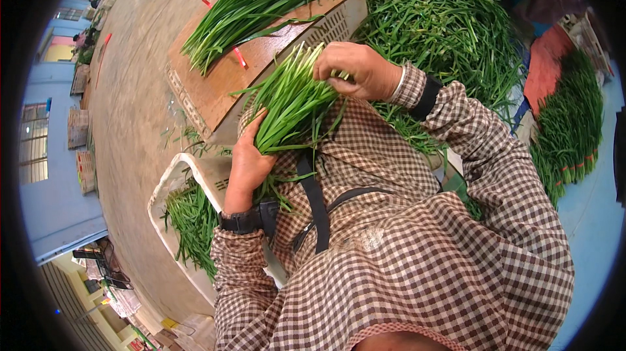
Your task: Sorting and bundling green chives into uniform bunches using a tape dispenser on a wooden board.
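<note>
A loose bunch of garlic chives [293, 106], green with pale stem ends, lies across my lap. My left hand [251, 159] is closed round its leafy lower part, thumb on top. At the pale ends, my right hand [358, 72] has its fingers curled in a pinch on some of the chive stalks; its fingertips are partly hidden. Just beyond, a larger bundle of chives [261, 9] rests on a brown wooden board [195, 93]. The board lies on an upturned white plastic crate [355, 9]. Red strips [240, 58] lie on the board by the bundle.
A white basket [156, 201] with loose chives [192, 220] stands at my left. A big heap of chives [437, 31] fills the far right. Several banded bunches [570, 123] lie beside a red cloth [548, 67]. Concrete floor [130, 123] stretches left toward stacked crates [78, 128].
</note>
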